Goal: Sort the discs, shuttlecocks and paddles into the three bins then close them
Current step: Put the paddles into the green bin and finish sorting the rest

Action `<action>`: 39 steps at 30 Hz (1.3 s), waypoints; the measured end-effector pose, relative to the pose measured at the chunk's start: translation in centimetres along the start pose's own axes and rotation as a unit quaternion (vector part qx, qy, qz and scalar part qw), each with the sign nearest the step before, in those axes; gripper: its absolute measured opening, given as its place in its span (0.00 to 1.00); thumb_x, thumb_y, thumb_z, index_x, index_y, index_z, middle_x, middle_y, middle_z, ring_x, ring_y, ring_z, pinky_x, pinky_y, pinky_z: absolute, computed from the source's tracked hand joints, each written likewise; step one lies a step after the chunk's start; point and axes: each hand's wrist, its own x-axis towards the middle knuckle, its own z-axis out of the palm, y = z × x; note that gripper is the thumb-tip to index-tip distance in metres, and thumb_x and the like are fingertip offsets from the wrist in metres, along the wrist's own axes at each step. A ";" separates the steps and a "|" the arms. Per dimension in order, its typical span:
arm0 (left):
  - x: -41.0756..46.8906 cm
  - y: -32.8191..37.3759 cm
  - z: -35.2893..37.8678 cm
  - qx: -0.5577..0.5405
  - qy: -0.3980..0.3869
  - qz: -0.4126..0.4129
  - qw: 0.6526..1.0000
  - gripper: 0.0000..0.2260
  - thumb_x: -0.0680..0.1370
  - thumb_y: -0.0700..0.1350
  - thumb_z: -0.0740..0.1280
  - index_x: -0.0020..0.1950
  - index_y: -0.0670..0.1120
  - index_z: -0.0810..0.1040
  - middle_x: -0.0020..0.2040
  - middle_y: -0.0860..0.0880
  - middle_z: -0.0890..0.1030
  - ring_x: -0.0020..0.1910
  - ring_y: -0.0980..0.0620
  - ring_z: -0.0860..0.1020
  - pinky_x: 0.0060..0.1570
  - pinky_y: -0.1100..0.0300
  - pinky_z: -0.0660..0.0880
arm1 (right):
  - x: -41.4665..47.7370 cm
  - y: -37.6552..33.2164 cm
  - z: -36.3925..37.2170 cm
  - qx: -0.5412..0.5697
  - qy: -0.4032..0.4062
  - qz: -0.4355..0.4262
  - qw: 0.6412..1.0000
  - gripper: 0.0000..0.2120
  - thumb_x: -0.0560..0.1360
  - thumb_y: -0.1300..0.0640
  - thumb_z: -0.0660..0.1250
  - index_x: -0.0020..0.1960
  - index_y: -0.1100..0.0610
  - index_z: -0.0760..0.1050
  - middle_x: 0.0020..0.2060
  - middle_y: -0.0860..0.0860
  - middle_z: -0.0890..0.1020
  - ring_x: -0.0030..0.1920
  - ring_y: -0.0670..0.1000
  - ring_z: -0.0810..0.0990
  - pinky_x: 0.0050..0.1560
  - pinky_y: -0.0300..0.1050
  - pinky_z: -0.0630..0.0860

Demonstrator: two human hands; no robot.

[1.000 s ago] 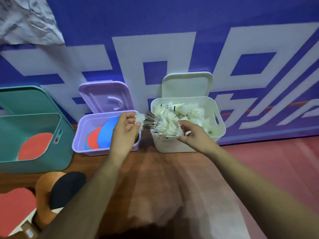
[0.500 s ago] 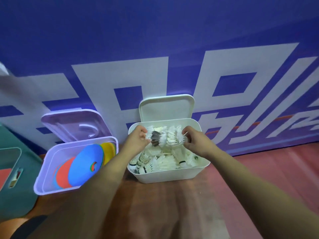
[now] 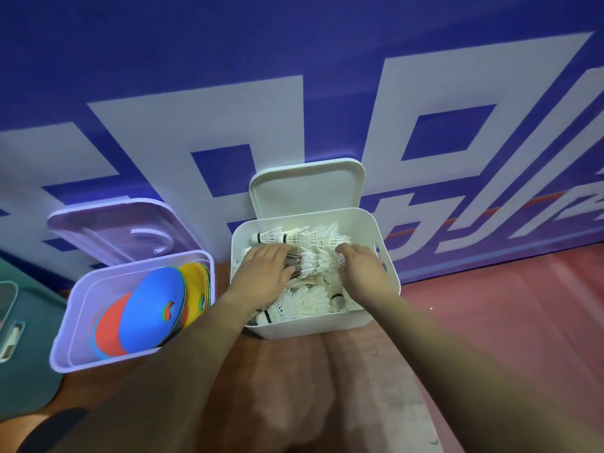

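The white bin [image 3: 313, 328] stands open in the middle, filled with several white feather shuttlecocks [image 3: 304, 302]. Both my hands are down inside it. My left hand [image 3: 264, 273] lies flat on the pile with its fingers spread, covering a darker shuttlecock. My right hand [image 3: 362, 273] is at the right side of the pile, its fingers curled over the end of a row of shuttlecocks. To the left, the purple bin [image 3: 130, 358] holds flat discs: a blue disc [image 3: 153, 305], a red disc [image 3: 109, 325] and yellow discs [image 3: 196, 276].
The white lid [image 3: 307, 188] and the purple lid [image 3: 114, 230] lean against the blue-and-white wall banner behind their bins. A teal bin [image 3: 29, 371] is cut off at the left edge. A dark rounded shape [image 3: 55, 420] shows at the bottom left. Red floor lies to the right.
Both hands carried a row of shuttlecocks from over the purple bin's edge to the white bin and lowered it onto the pile. My left hand has flattened. The view shifted right.
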 end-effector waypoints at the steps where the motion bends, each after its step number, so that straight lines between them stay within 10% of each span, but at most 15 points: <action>1: 0.0 0.0 -0.5 -0.007 0.008 -0.001 1.000 0.27 0.78 0.60 0.50 0.73 0.47 0.65 0.71 0.49 0.70 0.71 0.49 0.66 0.71 0.53 0.58 | -0.1 -0.3 -0.2 -0.007 0.005 -0.002 1.000 0.20 0.76 0.60 0.61 0.67 0.52 0.70 0.59 0.53 0.76 0.62 0.57 0.71 0.54 0.48 0.67; 14: -20.5 -10.2 -11.2 -0.174 0.180 -0.247 0.936 0.26 0.73 0.59 0.59 0.63 0.44 0.74 0.60 0.46 0.76 0.60 0.44 0.76 0.60 0.48 0.72 | -9.0 -16.1 -1.0 0.121 0.042 -0.122 0.984 0.22 0.75 0.49 0.65 0.65 0.57 0.74 0.60 0.55 0.76 0.64 0.56 0.72 0.66 0.50 0.68; 32: -62.8 -27.3 -1.5 -0.251 0.113 -0.460 0.844 0.31 0.65 0.61 0.55 0.55 0.41 0.79 0.51 0.41 0.77 0.52 0.39 0.78 0.55 0.51 0.73 | -31.8 -42.8 23.3 0.125 -0.151 -0.077 0.978 0.25 0.75 0.46 0.64 0.68 0.57 0.69 0.61 0.55 0.73 0.63 0.57 0.73 0.63 0.51 0.71; 39: -66.1 -30.6 0.8 -0.308 0.078 -0.497 0.808 0.11 0.73 0.47 0.68 0.52 0.43 0.79 0.50 0.42 0.77 0.52 0.41 0.77 0.54 0.51 0.74 | -34.4 -45.7 27.3 0.114 -0.170 -0.043 0.978 0.22 0.76 0.49 0.66 0.65 0.58 0.70 0.59 0.56 0.73 0.60 0.58 0.74 0.60 0.50 0.72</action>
